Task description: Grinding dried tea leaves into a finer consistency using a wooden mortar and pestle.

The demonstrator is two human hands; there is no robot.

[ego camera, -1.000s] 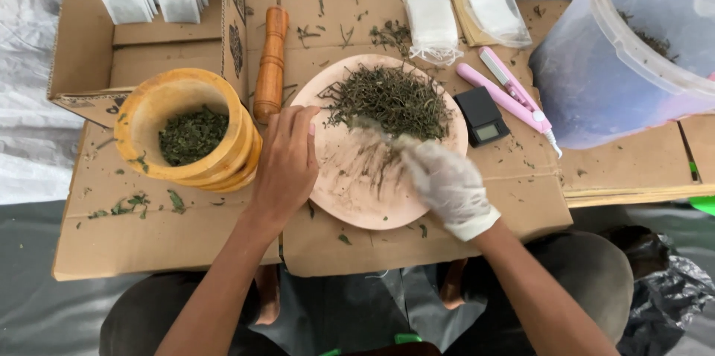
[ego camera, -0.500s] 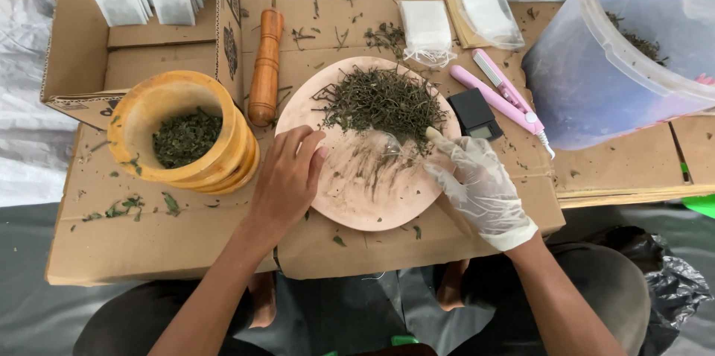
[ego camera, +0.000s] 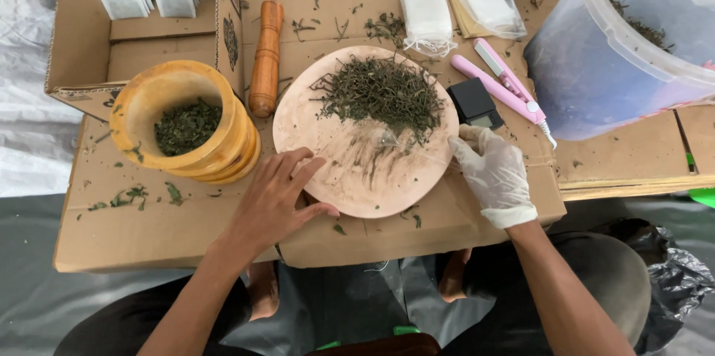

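We're resting our bare left hand flat, fingers spread, on the near-left rim of the plate, gripping nothing. Our gloved right hand is touching the plate's right edge, fingers loosely curled, nothing held. Dried herbs are lying heaped on the plate's far half, between the mortar and scale.

Light was bright, soft and even, daylight-like, from above. Shadows fell faint under the hands and mortar. Focus stayed sharp; the bucket bowed slightly at the edge.
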